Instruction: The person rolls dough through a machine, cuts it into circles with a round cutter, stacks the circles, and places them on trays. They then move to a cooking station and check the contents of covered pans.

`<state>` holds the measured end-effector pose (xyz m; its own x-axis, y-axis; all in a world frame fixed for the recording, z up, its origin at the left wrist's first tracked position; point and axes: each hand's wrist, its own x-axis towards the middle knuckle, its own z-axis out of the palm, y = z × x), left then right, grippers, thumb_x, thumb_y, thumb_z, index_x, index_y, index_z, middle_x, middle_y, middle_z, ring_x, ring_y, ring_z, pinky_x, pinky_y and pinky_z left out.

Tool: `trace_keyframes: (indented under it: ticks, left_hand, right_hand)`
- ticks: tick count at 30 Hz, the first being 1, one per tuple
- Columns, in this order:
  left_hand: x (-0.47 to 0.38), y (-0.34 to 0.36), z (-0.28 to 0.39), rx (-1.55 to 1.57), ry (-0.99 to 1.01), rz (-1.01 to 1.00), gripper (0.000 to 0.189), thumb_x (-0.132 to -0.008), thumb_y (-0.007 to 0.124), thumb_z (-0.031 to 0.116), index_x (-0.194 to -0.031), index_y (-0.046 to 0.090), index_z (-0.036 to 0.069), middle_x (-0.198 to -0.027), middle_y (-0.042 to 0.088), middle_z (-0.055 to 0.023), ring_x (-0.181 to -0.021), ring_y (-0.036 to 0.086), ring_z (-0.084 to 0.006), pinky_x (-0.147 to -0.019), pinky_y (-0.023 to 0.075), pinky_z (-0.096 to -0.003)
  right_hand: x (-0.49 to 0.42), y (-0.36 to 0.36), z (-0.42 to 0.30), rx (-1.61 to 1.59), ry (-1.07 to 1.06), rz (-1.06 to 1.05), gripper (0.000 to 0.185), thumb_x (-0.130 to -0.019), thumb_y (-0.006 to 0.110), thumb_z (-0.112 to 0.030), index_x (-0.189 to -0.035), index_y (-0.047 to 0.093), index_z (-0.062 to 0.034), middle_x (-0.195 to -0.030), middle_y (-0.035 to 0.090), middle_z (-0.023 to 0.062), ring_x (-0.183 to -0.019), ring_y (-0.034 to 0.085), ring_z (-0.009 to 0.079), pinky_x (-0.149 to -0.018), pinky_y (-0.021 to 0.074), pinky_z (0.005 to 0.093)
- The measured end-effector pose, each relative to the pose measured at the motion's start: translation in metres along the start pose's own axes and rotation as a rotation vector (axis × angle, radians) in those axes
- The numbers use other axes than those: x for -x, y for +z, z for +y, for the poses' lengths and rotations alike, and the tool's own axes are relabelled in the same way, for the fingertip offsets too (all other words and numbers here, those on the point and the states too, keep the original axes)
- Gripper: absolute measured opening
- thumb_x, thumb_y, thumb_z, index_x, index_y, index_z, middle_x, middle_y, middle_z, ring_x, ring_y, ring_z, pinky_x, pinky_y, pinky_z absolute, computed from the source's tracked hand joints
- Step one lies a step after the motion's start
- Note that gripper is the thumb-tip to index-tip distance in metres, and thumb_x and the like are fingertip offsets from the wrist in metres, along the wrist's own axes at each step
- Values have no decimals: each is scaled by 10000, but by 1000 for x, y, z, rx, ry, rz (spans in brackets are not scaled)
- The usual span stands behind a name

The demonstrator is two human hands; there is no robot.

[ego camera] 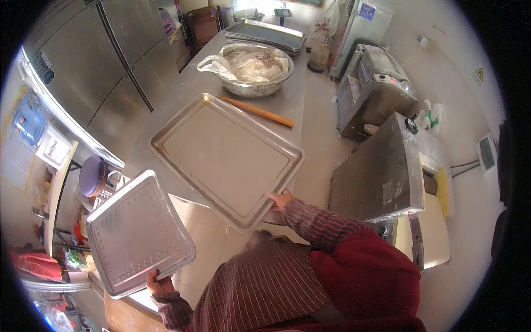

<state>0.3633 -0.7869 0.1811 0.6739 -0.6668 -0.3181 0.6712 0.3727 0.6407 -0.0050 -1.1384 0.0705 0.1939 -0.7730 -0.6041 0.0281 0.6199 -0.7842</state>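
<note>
Two rectangular metal baking trays are in my hands. My right hand [281, 200] grips the near right edge of the larger-looking tray [228, 157], whose hollow side faces up over the steel worktable. With its thumb on the rim, my left hand [159, 283] holds the other tray [139, 234] by its lower edge, off to the left of the table. That tray is tilted, and rows of small bumps mark its surface. A wooden rolling pin [259, 112] lies on the table just beyond the right-hand tray.
On the steel worktable [186, 89] a metal basin [255, 87] holds dough under plastic film. Stacked trays [265, 35] lie at its far end. Steel machines [375, 174] stand along the right wall, a steel refrigerator [99, 62] at the left. A purple-topped stool [92, 176] is behind the left tray.
</note>
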Motion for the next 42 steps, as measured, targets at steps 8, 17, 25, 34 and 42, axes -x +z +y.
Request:
trace_keyframes:
  ticks: [8,17,25,34,42]
  left_hand:
    - [-11,-62,15,-17,123,159,191,-755,549,121,-895,601,1,-938,620,-121,-943,606,-302,-852,519,-547]
    - [21,-66,37,-63,263,340,72,-732,555,42,-794,591,29,-869,627,-89,-882,622,-264,-867,541,-430]
    - [38,-26,-18,-192,178,473,25,-737,541,34,-728,558,50,-779,566,-51,-768,579,-214,-765,536,-390]
    - [-10,48,-85,-458,-13,394,151,-784,626,187,-760,605,39,-763,582,-50,-717,561,-199,-681,464,-329]
    - [-130,2,-140,-780,190,62,196,-750,705,200,-806,591,50,-746,581,-49,-673,568,-187,-620,475,-335]
  right_hand:
    - [-59,3,42,-6,-113,-106,102,-784,602,-25,-865,557,17,-898,577,104,-867,631,256,-781,594,426]
    - [63,-19,-92,-53,-34,-338,126,-841,549,-155,-862,620,-53,-858,609,63,-822,603,207,-730,507,373]
    - [75,-128,-225,-73,-210,-286,273,-781,571,-241,-927,600,-12,-876,621,135,-802,616,281,-751,517,433]
    - [48,-234,-372,-194,-561,-33,304,-783,617,-210,-1012,576,-15,-906,612,107,-792,613,276,-757,517,403]
    - [4,-268,-437,-381,-735,29,380,-808,584,-162,-1160,538,-27,-1167,594,99,-1086,576,306,-926,491,457]
